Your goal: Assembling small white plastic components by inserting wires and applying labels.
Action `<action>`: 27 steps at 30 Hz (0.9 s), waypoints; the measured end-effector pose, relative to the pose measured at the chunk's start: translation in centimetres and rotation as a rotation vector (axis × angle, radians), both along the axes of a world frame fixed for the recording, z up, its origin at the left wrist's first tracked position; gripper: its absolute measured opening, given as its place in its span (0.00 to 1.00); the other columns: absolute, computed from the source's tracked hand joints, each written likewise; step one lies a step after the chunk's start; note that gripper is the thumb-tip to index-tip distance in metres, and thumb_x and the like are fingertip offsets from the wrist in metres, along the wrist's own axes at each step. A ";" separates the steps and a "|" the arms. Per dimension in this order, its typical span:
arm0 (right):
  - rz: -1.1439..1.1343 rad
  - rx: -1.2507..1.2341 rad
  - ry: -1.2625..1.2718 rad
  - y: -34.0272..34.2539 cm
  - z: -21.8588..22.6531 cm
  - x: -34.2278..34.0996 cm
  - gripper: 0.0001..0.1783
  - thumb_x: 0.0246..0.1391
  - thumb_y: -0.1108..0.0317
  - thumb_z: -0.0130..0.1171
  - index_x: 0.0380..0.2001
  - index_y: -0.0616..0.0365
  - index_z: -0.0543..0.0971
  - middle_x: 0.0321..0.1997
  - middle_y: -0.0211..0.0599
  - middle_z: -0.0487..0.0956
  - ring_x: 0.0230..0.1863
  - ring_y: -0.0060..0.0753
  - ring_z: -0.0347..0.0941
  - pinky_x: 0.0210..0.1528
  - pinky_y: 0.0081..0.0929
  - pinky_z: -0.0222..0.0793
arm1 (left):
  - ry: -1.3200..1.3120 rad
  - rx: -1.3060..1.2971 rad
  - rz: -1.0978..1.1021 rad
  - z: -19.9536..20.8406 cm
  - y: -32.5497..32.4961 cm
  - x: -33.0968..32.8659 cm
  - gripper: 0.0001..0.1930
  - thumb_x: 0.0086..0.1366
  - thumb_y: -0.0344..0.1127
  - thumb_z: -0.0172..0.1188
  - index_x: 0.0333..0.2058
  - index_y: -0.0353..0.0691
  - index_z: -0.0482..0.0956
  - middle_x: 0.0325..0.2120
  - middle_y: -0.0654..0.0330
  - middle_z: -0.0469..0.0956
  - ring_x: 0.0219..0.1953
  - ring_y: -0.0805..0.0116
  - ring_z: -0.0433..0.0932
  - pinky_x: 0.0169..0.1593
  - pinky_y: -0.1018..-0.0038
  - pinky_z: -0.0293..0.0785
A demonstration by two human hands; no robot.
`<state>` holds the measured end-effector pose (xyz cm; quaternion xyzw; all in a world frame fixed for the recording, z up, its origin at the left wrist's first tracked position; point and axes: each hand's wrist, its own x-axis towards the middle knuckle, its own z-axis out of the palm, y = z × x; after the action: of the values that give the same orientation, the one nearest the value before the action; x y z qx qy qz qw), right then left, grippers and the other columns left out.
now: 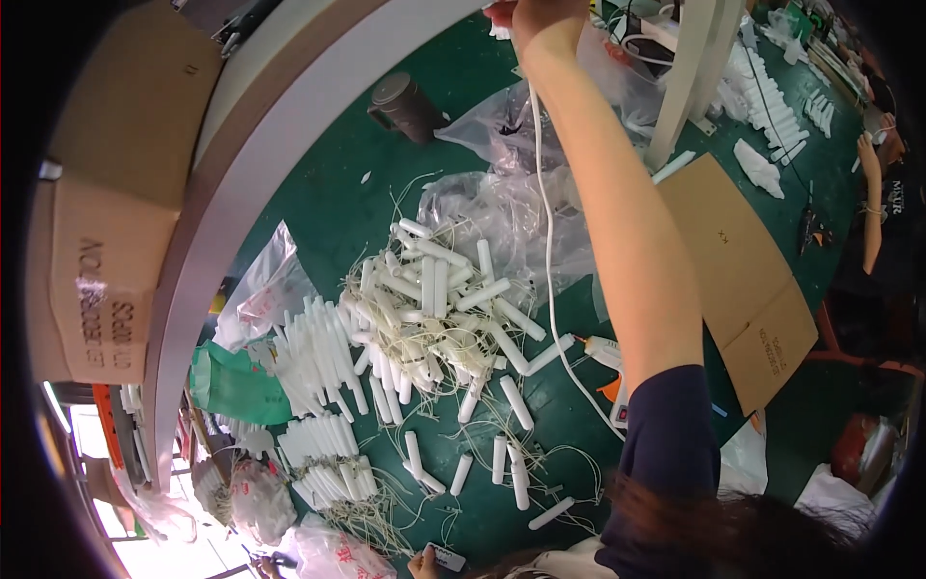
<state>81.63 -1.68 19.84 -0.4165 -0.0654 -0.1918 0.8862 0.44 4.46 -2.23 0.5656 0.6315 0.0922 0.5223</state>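
Nearest, the left hand point(422, 562) touches a small grey block point(447, 557); how far its fingers open, I cannot tell. Wired white tubes point(428, 285) lie heaped mid-way across the green table point(323, 227). Beyond are crumpled clear plastic point(511, 222) and a dark mug point(413, 108), contents hidden. Farthest, the right hand point(550, 19) runs out of view, finger opening and hold unseen.
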 end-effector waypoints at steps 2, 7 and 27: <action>-0.069 0.064 -0.026 0.2 0.2 0.2 0.19 0.59 0.64 0.48 0.16 0.61 0.63 0.09 0.39 0.68 0.08 0.33 0.66 0.07 0.27 0.60 | 0.029 0.006 -0.020 0.1 -0.2 0.5 0.18 0.60 0.38 0.59 0.13 0.39 0.69 0.09 0.67 0.66 0.11 0.79 0.61 0.16 0.77 0.53; -0.005 -0.104 -0.162 0.4 -1.0 4.3 0.10 0.53 0.68 0.54 0.23 0.62 0.70 0.16 0.42 0.72 0.11 0.37 0.67 0.12 0.34 0.60 | 0.098 0.129 -0.157 -1.5 1.1 -0.6 0.17 0.58 0.38 0.60 0.14 0.39 0.69 0.09 0.67 0.66 0.10 0.78 0.61 0.15 0.78 0.52; -0.352 -1.143 -0.139 2.0 3.2 6.7 0.27 0.59 0.50 0.44 0.56 0.54 0.65 0.56 0.39 0.69 0.55 0.36 0.65 0.55 0.30 0.63 | 0.073 0.144 -0.360 -5.0 1.2 -4.9 0.31 0.42 0.41 0.66 0.47 0.37 0.71 0.25 0.49 0.75 0.27 0.49 0.75 0.31 0.60 0.71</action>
<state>88.30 0.29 22.99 -0.8180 -0.1461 -0.2969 0.4705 -4.46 5.64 -7.22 0.7081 0.5307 0.0216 0.4653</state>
